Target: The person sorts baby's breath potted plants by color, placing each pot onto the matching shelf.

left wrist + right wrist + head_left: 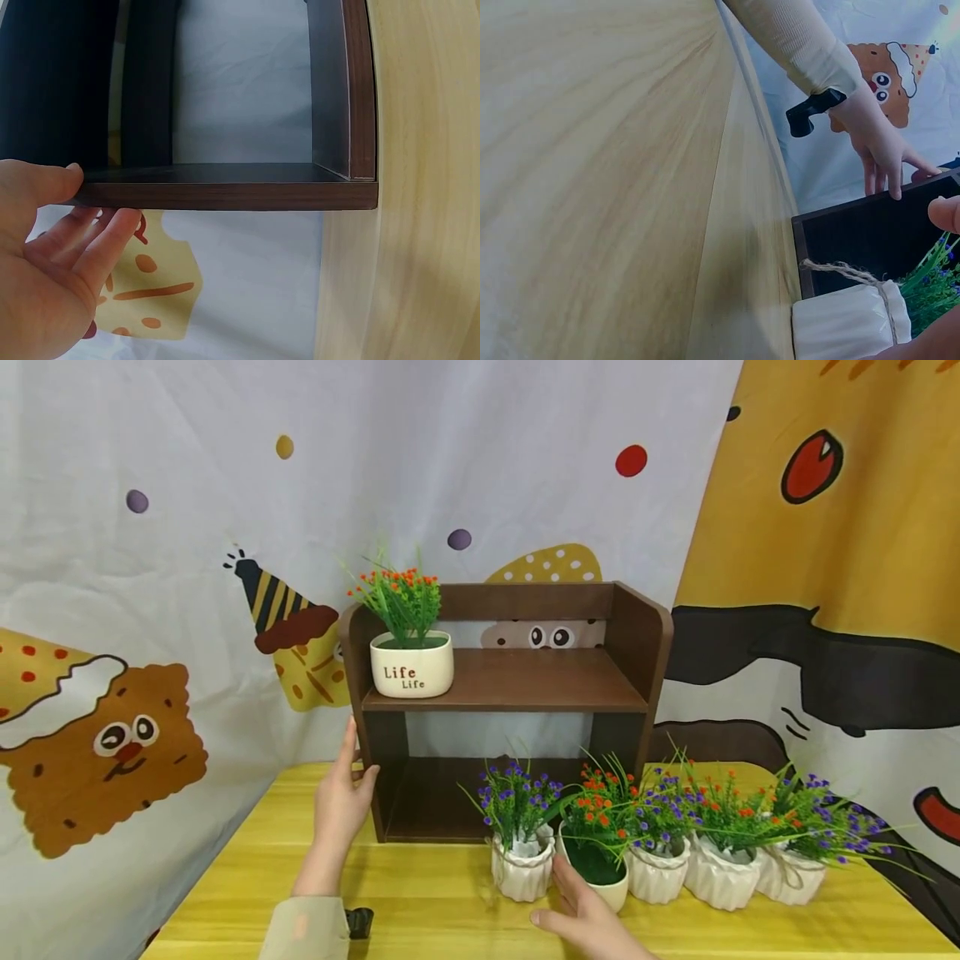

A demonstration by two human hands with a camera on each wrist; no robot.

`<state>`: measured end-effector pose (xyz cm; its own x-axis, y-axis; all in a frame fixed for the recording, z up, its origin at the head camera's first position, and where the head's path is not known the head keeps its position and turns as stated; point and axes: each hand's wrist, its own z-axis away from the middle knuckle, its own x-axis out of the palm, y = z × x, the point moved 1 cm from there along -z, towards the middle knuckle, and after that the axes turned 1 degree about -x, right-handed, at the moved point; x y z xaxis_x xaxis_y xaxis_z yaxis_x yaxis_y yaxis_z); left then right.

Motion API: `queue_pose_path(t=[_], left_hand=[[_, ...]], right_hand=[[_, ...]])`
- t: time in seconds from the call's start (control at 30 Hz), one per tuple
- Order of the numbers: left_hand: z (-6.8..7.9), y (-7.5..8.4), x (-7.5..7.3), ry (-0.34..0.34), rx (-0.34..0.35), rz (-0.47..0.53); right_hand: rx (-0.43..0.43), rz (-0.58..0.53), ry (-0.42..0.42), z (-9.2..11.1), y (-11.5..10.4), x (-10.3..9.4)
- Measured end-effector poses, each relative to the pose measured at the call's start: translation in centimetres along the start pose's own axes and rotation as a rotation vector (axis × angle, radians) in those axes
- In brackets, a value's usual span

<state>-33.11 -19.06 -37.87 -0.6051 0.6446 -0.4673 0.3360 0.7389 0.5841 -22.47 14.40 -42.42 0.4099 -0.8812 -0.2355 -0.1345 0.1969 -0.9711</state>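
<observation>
A dark brown two-tier shelf (pixel 543 681) stands on the table. My left hand (pixel 341 802) holds the front edge of its left side panel (pixel 225 196), thumb on the inner face and fingers on the outer. My right hand (pixel 588 922) is low at the front, its thumb apart from the fingers. Its fingertips are beside an oval white pot (pixel 615 893) with orange-red flowers, close to a ribbed white pot (pixel 522 875) with purple flowers. Whether they touch either pot I cannot tell. On the upper tier sits a white "Life" pot (pixel 412 668) with orange flowers.
To the right, three more ribbed white pots stand in a row: a purple-flowered pot (pixel 660 872), an orange-flowered pot (pixel 723 877) and another pot (pixel 793 877). Wooden tabletop (pixel 420 893) lies in front of the shelf. A printed cloth (pixel 187 568) hangs behind.
</observation>
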Motion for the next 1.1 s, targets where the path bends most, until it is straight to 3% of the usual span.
queue_pose_path(t=[0.7, 0.87, 1.1], left_hand=[[0.1, 0.2, 0.0, -0.010, -0.012, 0.005], [0.1, 0.2, 0.0, -0.010, -0.012, 0.005], [0.1, 0.2, 0.0, 0.002, 0.001, 0.007]], right_hand=[[-0.089, 0.048, 0.048, -0.5, 0.7, 0.3], [-0.112, 0.065, 0.113, -1.2, 1.0, 0.9], [-0.145, 0.035, 0.269, -2.9, 1.6, 2.0]])
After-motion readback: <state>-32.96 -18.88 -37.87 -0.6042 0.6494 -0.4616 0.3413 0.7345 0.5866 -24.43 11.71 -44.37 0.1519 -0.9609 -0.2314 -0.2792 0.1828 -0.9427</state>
